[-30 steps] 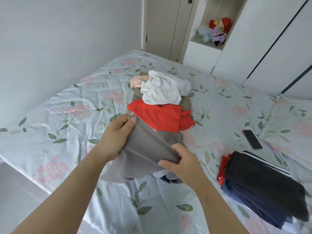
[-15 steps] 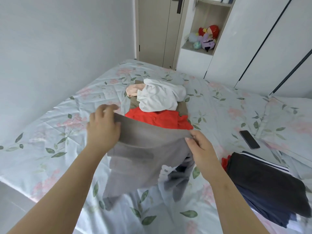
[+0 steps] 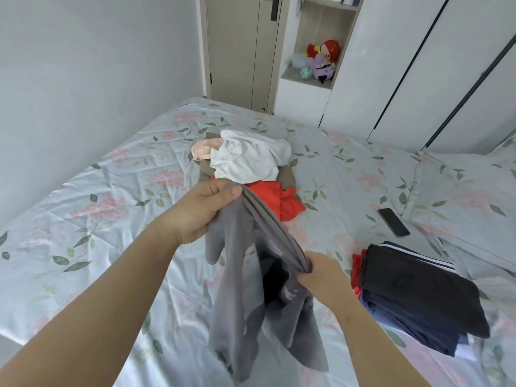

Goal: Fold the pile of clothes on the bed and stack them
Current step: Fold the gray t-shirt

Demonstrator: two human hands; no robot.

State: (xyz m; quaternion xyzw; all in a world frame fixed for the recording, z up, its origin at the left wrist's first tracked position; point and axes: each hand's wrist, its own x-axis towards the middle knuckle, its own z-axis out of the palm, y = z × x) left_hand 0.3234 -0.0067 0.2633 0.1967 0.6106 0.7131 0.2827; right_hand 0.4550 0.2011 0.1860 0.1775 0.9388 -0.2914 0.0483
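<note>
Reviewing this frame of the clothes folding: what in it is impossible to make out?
All in the head view:
1. What kind of piece the grey garment is: it hangs bunched between the left hand and right hand, with its lower edge blurred.
2. The olive garment: mostly covered by the white garment and red garment.
3. How many pieces the folded stack holds: the black top piece covers them.

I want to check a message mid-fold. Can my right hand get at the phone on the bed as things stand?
Probably not at once: the right hand pinches the grey garment, so it must let go first. The phone lies uncovered on the bed cover, with nothing between them.
</note>
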